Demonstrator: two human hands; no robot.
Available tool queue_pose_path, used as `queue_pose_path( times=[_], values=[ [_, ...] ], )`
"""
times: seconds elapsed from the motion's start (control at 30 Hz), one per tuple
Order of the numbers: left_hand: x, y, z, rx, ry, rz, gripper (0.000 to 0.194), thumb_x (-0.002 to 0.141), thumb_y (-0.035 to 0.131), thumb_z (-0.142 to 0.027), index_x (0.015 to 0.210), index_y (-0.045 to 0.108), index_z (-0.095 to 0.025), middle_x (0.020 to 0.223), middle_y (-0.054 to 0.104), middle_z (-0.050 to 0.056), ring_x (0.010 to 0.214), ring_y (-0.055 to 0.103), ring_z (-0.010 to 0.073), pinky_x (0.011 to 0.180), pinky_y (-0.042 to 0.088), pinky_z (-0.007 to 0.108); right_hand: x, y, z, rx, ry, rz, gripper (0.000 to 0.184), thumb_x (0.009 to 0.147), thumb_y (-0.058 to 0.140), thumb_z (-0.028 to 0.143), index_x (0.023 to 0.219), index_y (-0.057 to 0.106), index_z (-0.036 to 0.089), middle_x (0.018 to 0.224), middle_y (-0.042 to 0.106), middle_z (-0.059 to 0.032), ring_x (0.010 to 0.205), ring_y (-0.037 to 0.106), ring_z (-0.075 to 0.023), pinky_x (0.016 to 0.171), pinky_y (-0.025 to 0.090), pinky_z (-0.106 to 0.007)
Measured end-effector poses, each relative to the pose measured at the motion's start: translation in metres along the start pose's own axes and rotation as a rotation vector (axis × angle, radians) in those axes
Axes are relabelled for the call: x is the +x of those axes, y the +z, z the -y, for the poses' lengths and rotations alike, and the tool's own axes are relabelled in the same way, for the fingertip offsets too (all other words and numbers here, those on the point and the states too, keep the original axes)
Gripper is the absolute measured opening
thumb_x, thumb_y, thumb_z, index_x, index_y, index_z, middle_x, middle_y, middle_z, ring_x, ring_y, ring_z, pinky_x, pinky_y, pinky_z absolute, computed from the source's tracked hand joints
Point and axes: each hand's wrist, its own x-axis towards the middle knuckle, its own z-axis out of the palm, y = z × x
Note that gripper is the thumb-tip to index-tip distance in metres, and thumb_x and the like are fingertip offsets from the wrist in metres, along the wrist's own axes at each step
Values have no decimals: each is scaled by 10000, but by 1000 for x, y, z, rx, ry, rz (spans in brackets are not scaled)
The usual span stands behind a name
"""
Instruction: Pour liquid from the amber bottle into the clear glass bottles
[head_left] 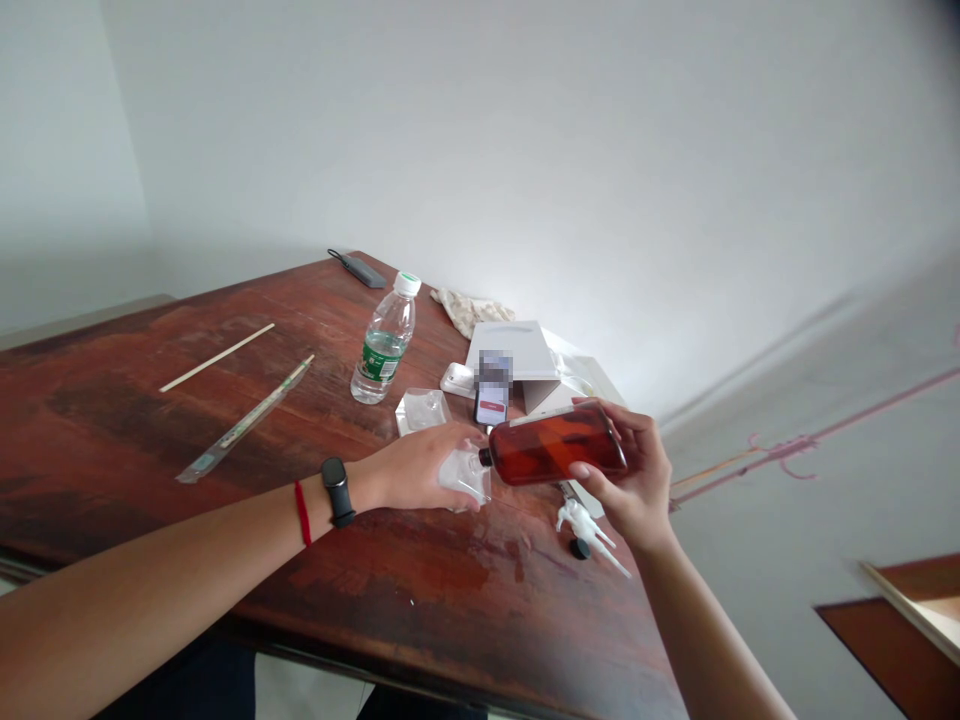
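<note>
My right hand [634, 465] is closed round the base end of an amber bottle [551, 445], which lies tilted nearly level with its dark neck pointing left. Just at that neck, my left hand [431, 465] grips a small clear plastic cup [466, 474]; the cup's mouth faces the bottle neck. Whether liquid is flowing between them I cannot make out. Behind my left hand rests another clear plastic container [422, 410]. Below the bottle, a white spray trigger head [583, 525] lies on the table beside a small black cap [579, 548].
On the brown wooden table [300, 580] stands a water bottle [383, 345] with a green label. To its left lie a thin stick [217, 357] and wrapped chopsticks [247, 420]. A phone [492, 395] leans on a white box [510, 345]; a cloth [469, 310] lies behind.
</note>
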Motion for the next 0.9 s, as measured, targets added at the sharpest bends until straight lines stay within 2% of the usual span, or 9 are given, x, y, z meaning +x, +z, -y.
queue_pose_path(
  times=[0.23, 0.43, 0.7, 0.9],
  values=[
    [0, 0, 3, -46, 14, 1, 791, 795, 948, -393, 1467, 555, -255, 1484, 658, 133, 1311, 678, 349, 1132, 503, 485, -21, -3, -12, 40, 105, -95, 611, 749, 953, 431, 1254, 642, 285, 1283, 763, -113, 1194, 739, -309, 968, 638, -454],
    [0, -1, 1, -62, 29, -2, 787, 791, 952, -357, 1460, 552, -249, 1467, 672, 128, 1299, 686, 338, 1124, 515, 487, -44, -7, -21, 12, 179, -134, 630, 756, 936, 464, 1257, 605, 275, 1272, 755, -130, 1203, 729, -335, 1000, 610, -493],
    [-1, -3, -3, -50, 18, -10, 757, 800, 941, -378, 1440, 558, -251, 1428, 697, 132, 1294, 691, 349, 1139, 508, 517, -73, -15, -29, -81, 258, -96, 706, 760, 917, 492, 1348, 586, 287, 1305, 702, -136, 1194, 712, -359, 957, 622, -498],
    [-1, -3, -4, -9, 12, -16, 756, 810, 931, -423, 1431, 549, -223, 1371, 716, 146, 1258, 710, 352, 1113, 524, 500, -91, -16, -30, -167, 300, 17, 713, 735, 922, 550, 1331, 644, 274, 1249, 727, -120, 1077, 744, -341, 883, 646, -448]
  ],
)
